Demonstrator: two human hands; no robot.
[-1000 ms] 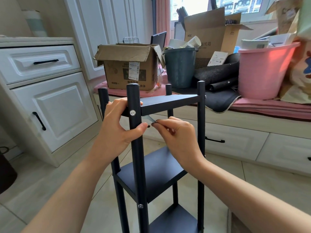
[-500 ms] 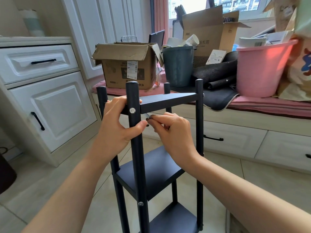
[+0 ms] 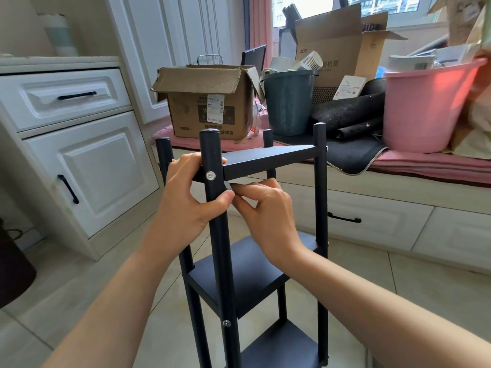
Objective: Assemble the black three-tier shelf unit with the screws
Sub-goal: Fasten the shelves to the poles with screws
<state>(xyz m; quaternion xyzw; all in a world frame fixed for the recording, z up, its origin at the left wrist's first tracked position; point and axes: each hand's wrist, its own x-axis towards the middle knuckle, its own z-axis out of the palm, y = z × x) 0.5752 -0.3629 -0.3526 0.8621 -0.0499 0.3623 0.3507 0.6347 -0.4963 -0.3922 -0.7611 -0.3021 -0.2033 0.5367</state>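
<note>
Pale floor tiles carry the black shelf unit [image 3: 255, 272], standing upright. At its top tier the left hand [image 3: 186, 197] wraps the near post [image 3: 212, 160] just below a silver screw [image 3: 210, 175]; the right hand [image 3: 268, 208] pinches a small tool under the tier. Behind, a cardboard box [image 3: 207, 102] stands open, and a grey bin [image 3: 288, 102] holds paper cups [image 3: 312, 61]

Two bare forearms, no sleeves in view, left hand [image 3: 186, 200], right hand [image 3: 268, 216], no rings or watch
</note>
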